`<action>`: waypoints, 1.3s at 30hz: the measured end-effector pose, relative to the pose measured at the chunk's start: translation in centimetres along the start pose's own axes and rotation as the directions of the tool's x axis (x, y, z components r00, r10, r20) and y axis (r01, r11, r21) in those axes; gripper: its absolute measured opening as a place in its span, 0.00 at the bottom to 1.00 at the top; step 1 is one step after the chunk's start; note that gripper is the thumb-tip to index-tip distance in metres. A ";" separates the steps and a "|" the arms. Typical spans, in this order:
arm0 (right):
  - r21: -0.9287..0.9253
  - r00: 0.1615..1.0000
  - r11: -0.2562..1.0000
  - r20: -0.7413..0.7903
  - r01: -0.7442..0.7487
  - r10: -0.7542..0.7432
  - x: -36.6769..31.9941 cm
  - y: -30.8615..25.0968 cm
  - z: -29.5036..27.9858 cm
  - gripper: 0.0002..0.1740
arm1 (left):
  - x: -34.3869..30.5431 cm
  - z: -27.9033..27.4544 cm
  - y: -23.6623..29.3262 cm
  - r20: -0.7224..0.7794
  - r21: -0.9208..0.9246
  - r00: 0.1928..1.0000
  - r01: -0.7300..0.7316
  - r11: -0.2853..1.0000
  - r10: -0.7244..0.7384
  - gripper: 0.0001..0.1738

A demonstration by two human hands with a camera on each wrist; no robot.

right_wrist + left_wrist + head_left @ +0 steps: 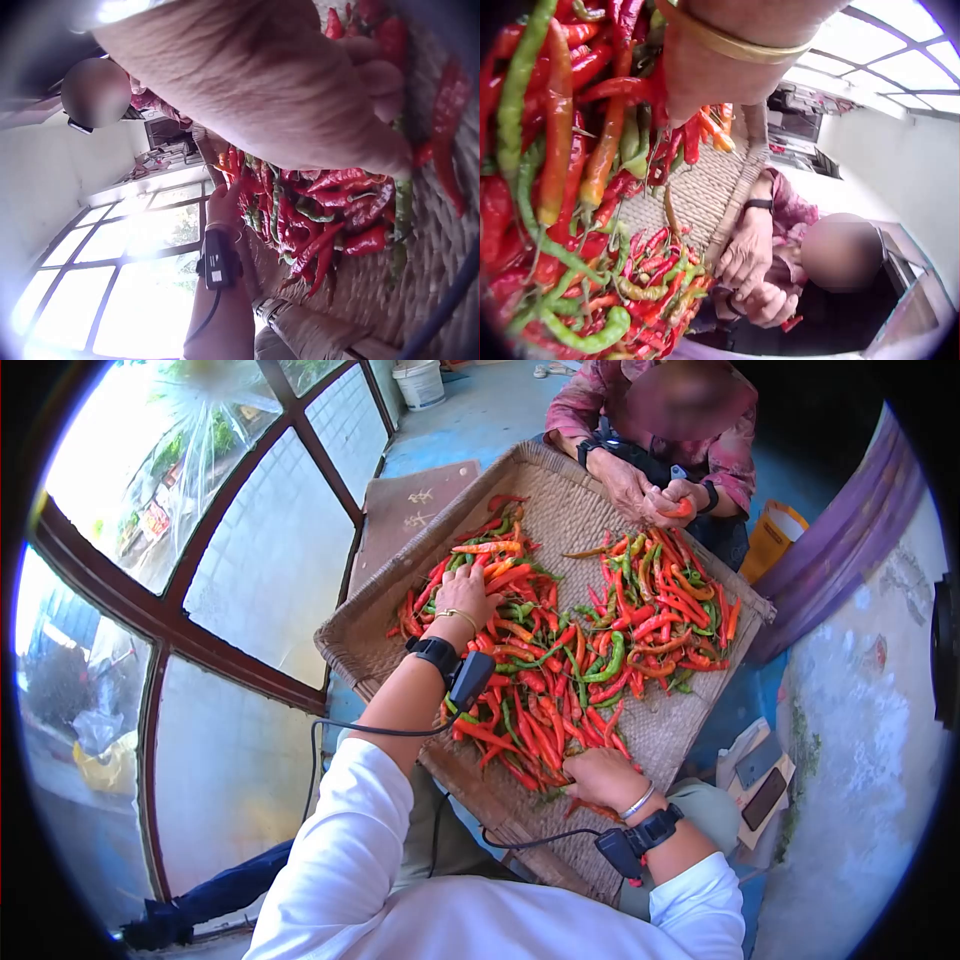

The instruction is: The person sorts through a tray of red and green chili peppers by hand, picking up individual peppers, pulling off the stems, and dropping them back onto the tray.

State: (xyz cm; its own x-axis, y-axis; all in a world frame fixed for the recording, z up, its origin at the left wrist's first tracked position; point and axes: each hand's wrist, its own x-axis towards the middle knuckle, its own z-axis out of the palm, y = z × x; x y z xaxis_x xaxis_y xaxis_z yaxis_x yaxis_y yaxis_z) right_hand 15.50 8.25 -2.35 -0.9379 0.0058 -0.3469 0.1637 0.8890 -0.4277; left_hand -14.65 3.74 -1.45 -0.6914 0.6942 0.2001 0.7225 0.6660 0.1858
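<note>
A pile of red, orange and green chili peppers (545, 725) covers much of a shallow woven tray (365, 630). Resting on the pile's far left part is my left hand (465, 598), its fingers spread over red and orange chilies. In the left wrist view, the fingers are mostly hidden behind the wrist and its gold bangle (735, 46). At the near edge of the pile, my right hand (605, 778) has its fingers curled in. Its thumb pinches a green chili pepper (403, 202) against them, close over the weave.
Across the tray a person (650, 410) holds a red chili (680, 509) above a second heap (660, 600). Framed windows (270, 560) stand at left. Two phones (763, 800) lie at right, near a purple curtain (850, 540). Cables run from both wrist cameras.
</note>
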 end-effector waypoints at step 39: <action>0.813 0.790 -0.441 -0.038 0.381 0.612 3.7 1.9 0.5 0.06 | -13.7 -3.2 8.9 0.124 -0.191 0.799 -0.563 0.804 0.588 0.14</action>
State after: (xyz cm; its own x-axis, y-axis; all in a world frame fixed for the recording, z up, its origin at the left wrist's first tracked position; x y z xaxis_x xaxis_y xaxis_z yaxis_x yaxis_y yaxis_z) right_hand 12.53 9.73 -4.85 -0.6523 0.5662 -0.5040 -0.1810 -0.7620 -0.6218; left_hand 1.29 -0.74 0.48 -0.1278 0.9803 0.1503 0.9709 0.0928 0.2207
